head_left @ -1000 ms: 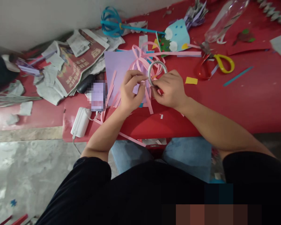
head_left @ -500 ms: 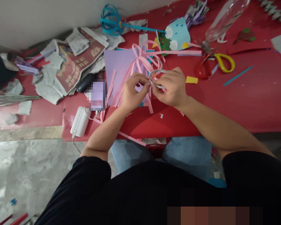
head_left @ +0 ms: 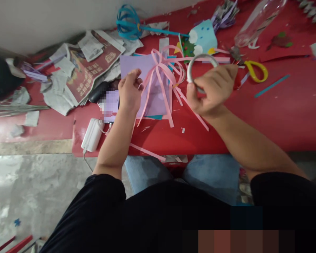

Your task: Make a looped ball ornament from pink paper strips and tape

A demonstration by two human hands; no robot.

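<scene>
My right hand (head_left: 213,89) is closed around a roll of tape (head_left: 190,70), a pale ring held up above the red table, to the right of the pink strips. Several pink paper strips (head_left: 163,68) are joined in a bunch, with their ends spreading over a lilac sheet (head_left: 135,63). At the bunch's left side, my left hand (head_left: 131,89) has its fingers curled in, and a thin pink strip meets the fingertips. The fingers partly hide what they pinch.
Newspaper (head_left: 88,72), a phone (head_left: 111,105) and a white power bank (head_left: 92,134) lie to the left. Yellow-handled scissors (head_left: 263,73) and a clear plastic bottle (head_left: 260,23) are at the right. A blue paper-strip ball (head_left: 127,23) and a light blue card (head_left: 205,37) lie at the back.
My hands have moved apart: the left one to the left, the right one to the right and up toward me with the tape roll. More of the pink strips and lilac sheet shows.
</scene>
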